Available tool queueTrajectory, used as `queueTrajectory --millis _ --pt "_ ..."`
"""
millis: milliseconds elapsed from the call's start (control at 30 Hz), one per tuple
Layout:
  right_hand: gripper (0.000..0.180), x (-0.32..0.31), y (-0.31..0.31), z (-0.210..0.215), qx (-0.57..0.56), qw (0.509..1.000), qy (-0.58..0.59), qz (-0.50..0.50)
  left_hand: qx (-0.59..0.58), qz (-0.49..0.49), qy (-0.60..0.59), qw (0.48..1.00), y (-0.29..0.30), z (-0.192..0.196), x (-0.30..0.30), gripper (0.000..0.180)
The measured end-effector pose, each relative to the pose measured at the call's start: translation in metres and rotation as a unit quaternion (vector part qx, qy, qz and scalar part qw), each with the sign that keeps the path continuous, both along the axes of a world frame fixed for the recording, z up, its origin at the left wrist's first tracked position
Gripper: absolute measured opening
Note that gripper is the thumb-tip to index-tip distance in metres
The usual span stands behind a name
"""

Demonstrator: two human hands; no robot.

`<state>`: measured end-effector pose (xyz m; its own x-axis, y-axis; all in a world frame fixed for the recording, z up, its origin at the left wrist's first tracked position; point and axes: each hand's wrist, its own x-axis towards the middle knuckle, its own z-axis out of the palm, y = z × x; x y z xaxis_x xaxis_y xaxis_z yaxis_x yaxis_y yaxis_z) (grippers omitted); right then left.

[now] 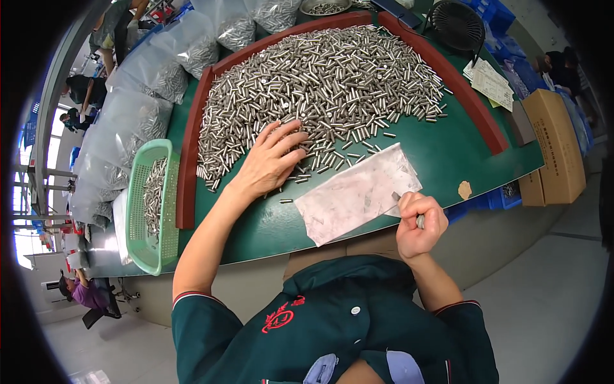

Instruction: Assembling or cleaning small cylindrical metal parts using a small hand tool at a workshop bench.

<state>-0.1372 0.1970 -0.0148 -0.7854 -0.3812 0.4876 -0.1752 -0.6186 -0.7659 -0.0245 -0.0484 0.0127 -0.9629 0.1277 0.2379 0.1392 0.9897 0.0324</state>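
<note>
A large heap of short silver metal pins (320, 83) covers the far middle of the green table. My left hand (272, 160) rests on the heap's near edge, its fingers bent and apart among the pins; nothing shows gripped in it. Closed in a fist, my right hand (421, 224) is by the table's front edge. A small grey metal piece (396, 196) sticks out past its thumb side, and a grey end shows between the fingers; its kind is mostly hidden. Beneath and beside this hand lies a smudged white cloth (355, 195).
Dark red wooden rails (190, 153) border the heap. A green plastic basket (167, 211) with pins stands at left, beside clear bags of pins (137, 125). A black fan (455, 29), papers (489, 83) and cardboard boxes (556, 147) are at right. Other people work at far left.
</note>
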Motion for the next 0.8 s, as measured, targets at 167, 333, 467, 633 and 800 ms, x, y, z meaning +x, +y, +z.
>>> queueTrajectory --millis 167,333,467,633,800 --pt "0.026 0.011 0.001 0.0 0.031 0.992 0.107 -0.06 0.049 0.041 0.104 0.993 0.011 -0.001 -0.002 0.016" --pt "0.023 0.014 -0.002 0.001 0.08 0.974 0.199 -0.077 0.103 -0.026 0.005 0.994 0.055 0.006 -0.054 0.042" --pt "0.023 0.017 -0.002 0.004 0.09 0.968 0.222 -0.075 0.096 -0.081 -0.016 0.992 0.08 -0.003 -0.106 0.057" --pt "0.023 0.015 0.001 0.002 0.075 0.973 0.208 -0.067 0.039 -0.102 -0.068 0.992 0.058 -0.015 -0.099 0.055" --pt "0.024 0.011 0.002 0.0 0.07 0.977 0.193 -0.052 -0.012 -0.071 -0.13 0.989 0.034 -0.001 -0.057 0.046"
